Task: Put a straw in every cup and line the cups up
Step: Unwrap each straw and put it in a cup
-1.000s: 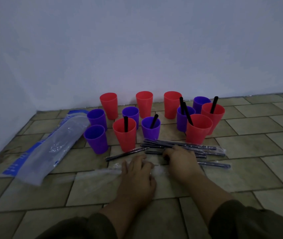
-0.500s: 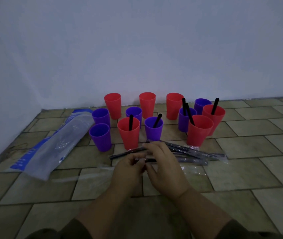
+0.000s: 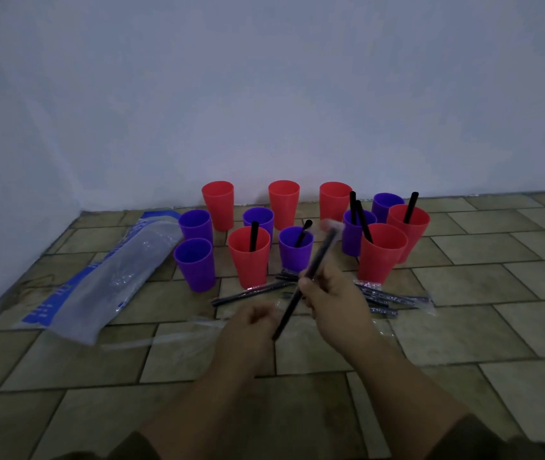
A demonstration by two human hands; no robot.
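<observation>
A plastic bag [image 3: 98,280] lies left of the cups [image 3: 249,257]. In front of the cups, the left hand [image 3: 252,323] is curled shut near the straw [image 3: 304,283], which the right hand [image 3: 330,290] grasps slantwise.

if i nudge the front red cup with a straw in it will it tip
Probably easily. The front red cup looks like thin plastic, tall, narrowing toward its base, so likely light and top-heavy. Its black straw leans against the rim, adding slight off-centre weight. On the tiled floor it may slide first.
</observation>
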